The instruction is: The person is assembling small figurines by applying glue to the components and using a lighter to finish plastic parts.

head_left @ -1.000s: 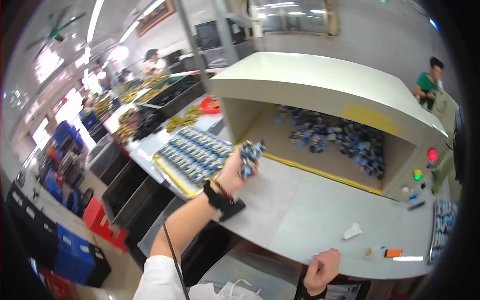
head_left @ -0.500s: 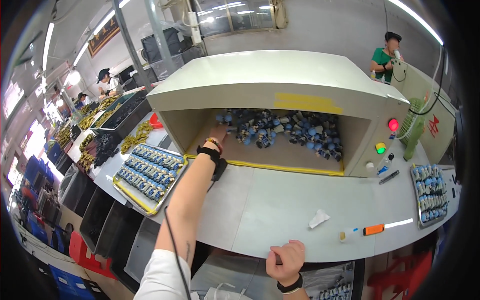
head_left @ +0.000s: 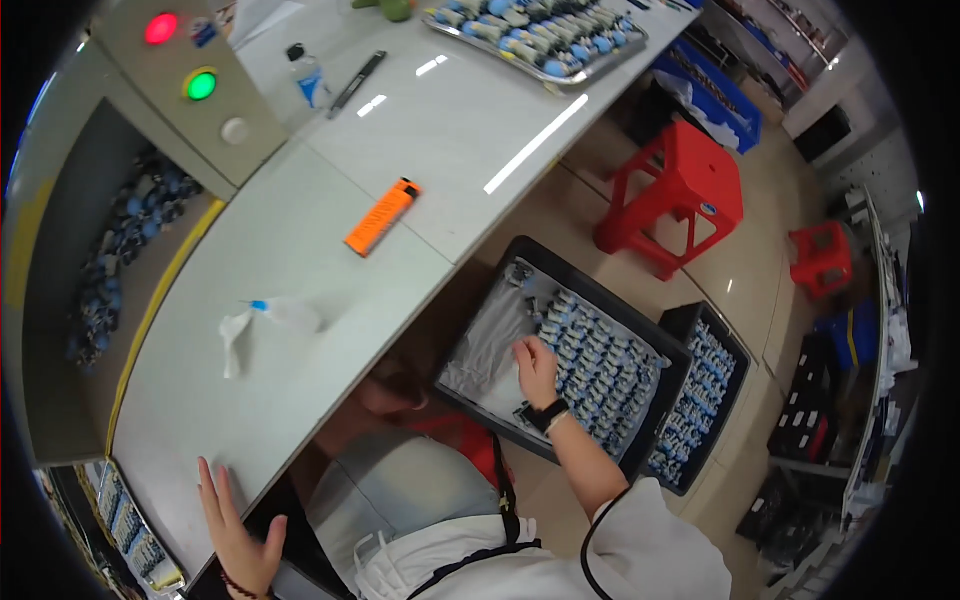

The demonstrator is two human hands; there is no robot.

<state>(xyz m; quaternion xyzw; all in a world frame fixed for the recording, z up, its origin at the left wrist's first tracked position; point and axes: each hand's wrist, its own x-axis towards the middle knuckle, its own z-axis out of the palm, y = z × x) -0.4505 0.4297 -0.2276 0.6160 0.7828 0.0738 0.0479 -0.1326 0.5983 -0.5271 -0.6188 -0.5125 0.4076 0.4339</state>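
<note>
The right hand (head_left: 536,368) reaches down into a black tray (head_left: 655,345) below the counter (head_left: 300,260), fingers curled over small blue-and-grey parts (head_left: 600,365); whether it pinches one cannot be told. The left hand (head_left: 235,530) lies flat on the counter edge, fingers spread. An orange lighter (head_left: 381,216) lies on the counter, well apart.

The grey worktop (head_left: 300,230) carries an orange lighter (head_left: 382,216) approx. in its middle. Just below-left of the lighter lies a small clear dropper bottle w/ blue tip (head_left: 283,312), touching a crumpled white tissue (head_left: 234,338). Above the lighter, near the control box w/ red & green lamps (head_left: 190,85), lie a black pen (head_left: 355,84) and a small bottle (head_left: 308,78). Far up-right of the lighter sits a metal tray of blue-grey parts (head_left: 540,35). Left hand (head_left: 238,530) rests flat on the worktop edge, well below the lighter.
</note>
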